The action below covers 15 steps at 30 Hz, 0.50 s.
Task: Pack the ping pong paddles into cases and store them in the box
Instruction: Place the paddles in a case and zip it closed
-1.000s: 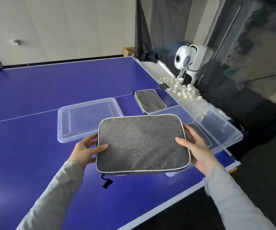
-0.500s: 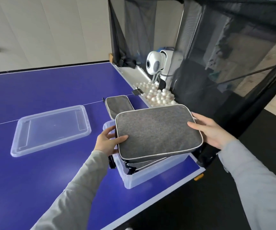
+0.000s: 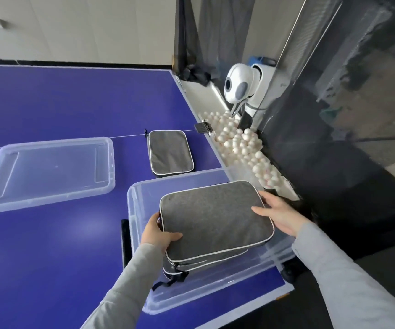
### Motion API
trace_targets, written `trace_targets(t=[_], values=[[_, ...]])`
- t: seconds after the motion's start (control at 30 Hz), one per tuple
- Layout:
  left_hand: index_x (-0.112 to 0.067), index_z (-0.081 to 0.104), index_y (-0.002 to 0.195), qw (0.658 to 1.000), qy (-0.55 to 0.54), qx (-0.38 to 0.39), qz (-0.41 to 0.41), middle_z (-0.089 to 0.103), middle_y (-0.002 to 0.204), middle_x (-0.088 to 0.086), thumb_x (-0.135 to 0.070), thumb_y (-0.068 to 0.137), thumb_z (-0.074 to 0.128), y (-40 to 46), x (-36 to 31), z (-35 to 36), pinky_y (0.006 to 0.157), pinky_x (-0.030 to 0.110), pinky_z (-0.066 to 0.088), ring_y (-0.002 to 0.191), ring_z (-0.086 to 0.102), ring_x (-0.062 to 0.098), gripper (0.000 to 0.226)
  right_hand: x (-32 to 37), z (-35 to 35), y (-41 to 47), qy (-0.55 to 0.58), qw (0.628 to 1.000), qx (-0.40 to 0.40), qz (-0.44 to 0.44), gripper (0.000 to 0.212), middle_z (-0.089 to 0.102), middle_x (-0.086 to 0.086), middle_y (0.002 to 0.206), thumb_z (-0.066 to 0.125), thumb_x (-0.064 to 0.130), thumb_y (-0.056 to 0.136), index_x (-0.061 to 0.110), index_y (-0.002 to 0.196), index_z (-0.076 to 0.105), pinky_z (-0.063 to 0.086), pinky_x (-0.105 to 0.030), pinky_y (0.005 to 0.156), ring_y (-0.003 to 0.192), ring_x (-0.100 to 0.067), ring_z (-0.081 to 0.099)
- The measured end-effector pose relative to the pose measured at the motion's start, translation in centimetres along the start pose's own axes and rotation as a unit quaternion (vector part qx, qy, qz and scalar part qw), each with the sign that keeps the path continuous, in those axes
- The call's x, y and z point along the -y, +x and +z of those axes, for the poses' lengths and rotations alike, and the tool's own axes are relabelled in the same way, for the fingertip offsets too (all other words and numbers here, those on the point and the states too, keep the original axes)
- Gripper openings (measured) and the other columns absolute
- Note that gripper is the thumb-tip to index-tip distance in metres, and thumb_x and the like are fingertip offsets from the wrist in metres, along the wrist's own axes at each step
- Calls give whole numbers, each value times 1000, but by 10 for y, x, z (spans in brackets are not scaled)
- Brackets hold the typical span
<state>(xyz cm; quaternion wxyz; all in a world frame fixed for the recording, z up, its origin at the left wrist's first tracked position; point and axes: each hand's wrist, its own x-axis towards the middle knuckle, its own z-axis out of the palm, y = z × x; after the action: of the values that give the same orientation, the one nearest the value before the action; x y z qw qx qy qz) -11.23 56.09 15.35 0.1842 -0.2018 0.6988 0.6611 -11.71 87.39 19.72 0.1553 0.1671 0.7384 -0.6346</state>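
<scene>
A grey paddle case [image 3: 215,219] with white piping sits inside the clear plastic box [image 3: 139,198] at the table's near right corner, on top of another case whose edge [image 3: 191,264] shows beneath it. My left hand [image 3: 158,233] grips the top case's left edge, thumb on top. My right hand [image 3: 279,214] holds its right edge, thumb lying on the fabric. A further grey case [image 3: 170,153] lies flat on the blue table beyond the box.
The box's clear lid [image 3: 49,172] lies on the blue table [image 3: 61,103] to the left. Along the right edge runs a tray of several white balls [image 3: 241,143], with a white ball machine [image 3: 239,86] and black netting [image 3: 334,91] behind.
Both hands carried the grey case rightward from above the table and lowered it into the clear box onto the case lying there. The view turned right and down.
</scene>
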Motion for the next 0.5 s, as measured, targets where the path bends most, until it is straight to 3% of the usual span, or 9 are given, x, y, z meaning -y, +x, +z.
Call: trace_targets(t=[0.13,0.27,0.5], values=[[-14,46,136,999,3,-39,-25,59,118,5,14,67,74,15,13,3,93,39,48,101,58,26,80,-12,10,22,-45,998,9,40,69,66,1,118,73,-1,78,23,135,44,51,-34,93,106,-14,64],[-21,43,138,993,57,-68,-72,59,125,7,4,71,74,28,20,4,99,37,44,114,56,29,79,-28,23,42,-74,995,3,70,88,60,-7,128,76,-6,72,18,145,34,46,-43,102,114,-22,60],[-15,36,139,985,113,-41,-122,59,121,13,4,71,73,39,36,10,96,38,46,112,57,31,80,-51,25,53,-118,990,-3,81,88,51,-6,139,74,-7,73,16,147,32,42,-43,106,122,-23,54]])
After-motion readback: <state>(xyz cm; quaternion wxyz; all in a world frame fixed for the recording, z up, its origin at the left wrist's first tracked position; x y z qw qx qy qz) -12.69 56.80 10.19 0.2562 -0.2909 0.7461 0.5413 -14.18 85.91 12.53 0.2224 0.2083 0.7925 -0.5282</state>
